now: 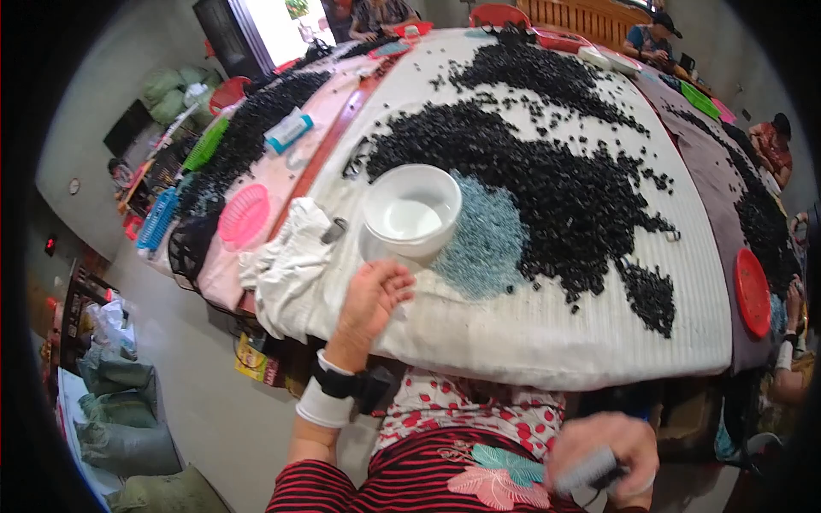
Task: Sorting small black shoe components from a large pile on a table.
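Observation:
My left hand [373,297] rests palm down on the white cloth-covered table [547,338], fingers slightly apart, holding nothing, just below a white plastic bowl [411,211]. The bowl stands empty beside a patch of pale blue small pieces [487,244]. A large spread of black small pieces [547,175] covers the middle of the table. My right hand [603,457] is low near my lap, fingers closed around a small grey ridged object [588,470]; it is blurred.
A crumpled white cloth [286,261] lies at the table's left edge. A pink basket [243,216], blue and green baskets lie on the left table. A red lid [752,292] is at right. Other people sit at the far end and right side. Sacks lie on the floor at left.

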Tool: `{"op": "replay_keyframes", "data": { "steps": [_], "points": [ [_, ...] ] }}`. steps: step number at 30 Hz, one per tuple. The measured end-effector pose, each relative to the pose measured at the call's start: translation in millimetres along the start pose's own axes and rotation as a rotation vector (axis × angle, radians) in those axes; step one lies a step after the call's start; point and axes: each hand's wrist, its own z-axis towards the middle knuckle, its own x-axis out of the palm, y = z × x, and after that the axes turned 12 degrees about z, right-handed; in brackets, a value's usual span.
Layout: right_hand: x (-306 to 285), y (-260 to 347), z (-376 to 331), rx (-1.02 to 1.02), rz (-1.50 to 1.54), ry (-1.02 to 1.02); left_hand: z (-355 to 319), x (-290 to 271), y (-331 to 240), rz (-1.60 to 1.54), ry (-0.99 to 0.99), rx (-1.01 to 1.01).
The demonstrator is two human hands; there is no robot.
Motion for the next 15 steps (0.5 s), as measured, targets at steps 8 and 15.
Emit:
{"op": "replay_keyframes", "data": {
  "steps": [8, 15],
  "points": [
    [-49, -16, -9, 0.233, -0.602, -0.952, 3, 23, 12, 0.045, 0.158, -0.119],
    [-119, -58, 44, 0.299, -1.063, -0.738, 0, 52, 25, 0.116, 0.385, -0.184]
  ]
}}
